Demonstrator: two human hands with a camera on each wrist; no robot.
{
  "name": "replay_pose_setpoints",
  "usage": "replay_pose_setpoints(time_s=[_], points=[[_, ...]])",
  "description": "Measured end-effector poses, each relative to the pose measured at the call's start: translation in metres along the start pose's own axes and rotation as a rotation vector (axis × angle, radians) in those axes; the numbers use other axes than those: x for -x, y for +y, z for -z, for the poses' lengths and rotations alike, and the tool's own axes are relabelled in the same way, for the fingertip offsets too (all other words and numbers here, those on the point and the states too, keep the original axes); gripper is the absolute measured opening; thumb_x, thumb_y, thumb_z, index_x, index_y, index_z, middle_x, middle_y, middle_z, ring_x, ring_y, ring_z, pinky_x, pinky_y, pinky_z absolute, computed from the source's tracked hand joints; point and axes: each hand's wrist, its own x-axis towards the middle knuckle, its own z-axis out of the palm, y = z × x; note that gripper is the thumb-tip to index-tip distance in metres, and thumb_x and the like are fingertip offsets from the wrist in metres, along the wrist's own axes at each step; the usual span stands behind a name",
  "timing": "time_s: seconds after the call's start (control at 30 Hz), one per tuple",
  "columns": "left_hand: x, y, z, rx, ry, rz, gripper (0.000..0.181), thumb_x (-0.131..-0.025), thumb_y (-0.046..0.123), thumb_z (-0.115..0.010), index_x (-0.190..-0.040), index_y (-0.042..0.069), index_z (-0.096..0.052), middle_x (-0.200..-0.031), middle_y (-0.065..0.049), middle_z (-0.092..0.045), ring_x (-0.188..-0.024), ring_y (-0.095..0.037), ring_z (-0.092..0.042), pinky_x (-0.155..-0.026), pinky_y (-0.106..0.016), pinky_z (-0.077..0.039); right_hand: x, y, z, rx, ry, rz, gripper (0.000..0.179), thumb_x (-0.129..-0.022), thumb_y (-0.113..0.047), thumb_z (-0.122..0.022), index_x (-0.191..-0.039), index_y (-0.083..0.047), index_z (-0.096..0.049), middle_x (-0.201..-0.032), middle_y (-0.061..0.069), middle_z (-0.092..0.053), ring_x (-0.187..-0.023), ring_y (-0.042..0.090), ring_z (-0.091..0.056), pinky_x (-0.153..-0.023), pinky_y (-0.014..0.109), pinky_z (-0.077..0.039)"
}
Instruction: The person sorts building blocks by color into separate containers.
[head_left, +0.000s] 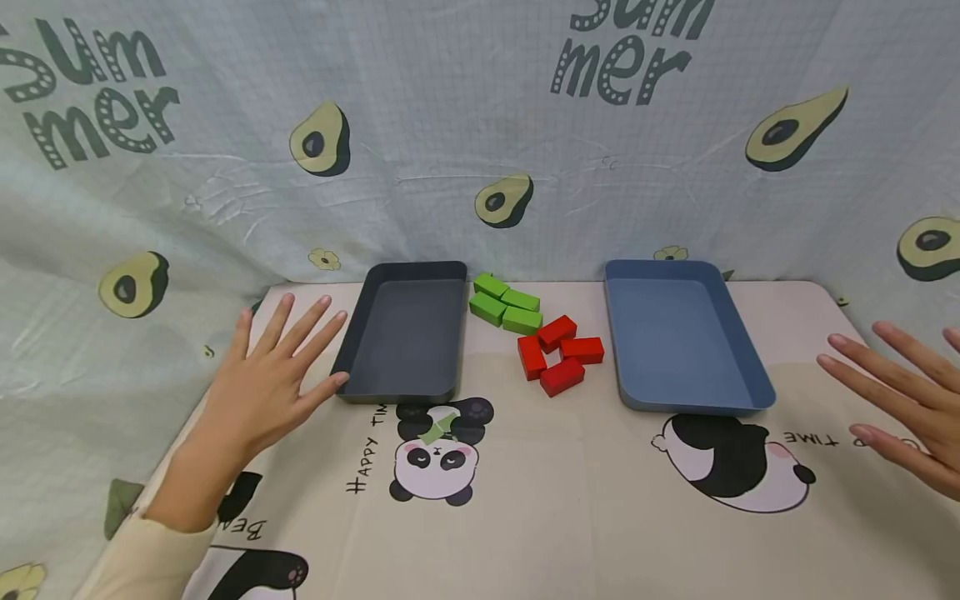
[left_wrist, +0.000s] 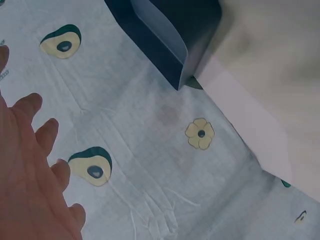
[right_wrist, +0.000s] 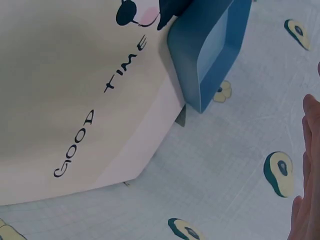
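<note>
My left hand is spread with straight fingers beside a dark grey tray and holds nothing. Past the right side of a blue tray, my right hand also has its fingers spread, with nothing in it; the frame edge cuts part of it off. Several green blocks lie grouped just right of the grey tray. Nearer the middle, several red blocks form a loose ring. Both trays have bare floors. In the wrist views only part of the left hand and right hand appears.
A pale table cover printed with pandas and words spreads under everything. Behind and at the sides hangs a light cloth with avocado prints, meeting the table's back edge right behind both trays.
</note>
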Motion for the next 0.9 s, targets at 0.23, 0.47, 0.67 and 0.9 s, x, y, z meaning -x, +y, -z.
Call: replay_pose_setpoints(time_s=[0.23, 0.47, 0.67, 0.9], points=[[-0.008, 0.01, -0.006, 0.068, 0.014, -0.01, 0.078, -0.097, 0.06, -0.053, -0.163, 0.03, -0.024, -0.171, 0.002, -0.015, -0.156, -0.034, -0.009, -0.123, -0.061, 0.005, -0.004, -0.001, -0.004, -0.008, -0.019, -0.02, 0.084, -0.094, -0.082, -0.017, -0.164, -0.037, -0.007, -0.171, -0.006, -0.002, -0.157, 0.033, -0.002, -0.122, 0.064, 0.004], [-0.014, 0.021, -0.016, 0.172, 0.029, -0.022, 0.075, -0.099, 0.054, -0.056, -0.163, 0.029, -0.025, -0.17, 0.0, -0.02, -0.156, -0.035, -0.012, -0.122, -0.067, -0.003, -0.007, -0.003, -0.009, -0.023, -0.057, -0.026, 0.081, -0.096, -0.08, -0.018, -0.164, -0.038, -0.009, -0.17, -0.012, 0.001, -0.158, 0.026, 0.0, -0.124, 0.059, 0.003], [-0.02, 0.031, -0.022, 0.267, 0.04, -0.04, 0.071, -0.101, 0.05, -0.056, -0.162, 0.029, -0.027, -0.169, -0.001, -0.023, -0.155, -0.035, -0.016, -0.122, -0.065, -0.006, -0.01, -0.005, -0.012, -0.018, -0.098, -0.027, 0.085, -0.096, -0.075, -0.037, -0.165, -0.032, -0.013, -0.171, -0.008, -0.001, -0.157, 0.022, 0.001, -0.126, 0.055, 0.002], [-0.029, 0.042, -0.027, 0.353, 0.039, -0.082, 0.069, -0.101, 0.046, -0.056, -0.162, 0.027, -0.03, -0.169, 0.0, -0.024, -0.155, -0.036, -0.018, -0.123, -0.062, -0.006, -0.014, -0.004, -0.019, -0.07, -0.177, -0.041, 0.087, -0.093, -0.048, -0.065, -0.164, -0.026, -0.02, -0.17, -0.009, -0.006, -0.155, 0.006, 0.008, -0.127, 0.043, 0.006]])
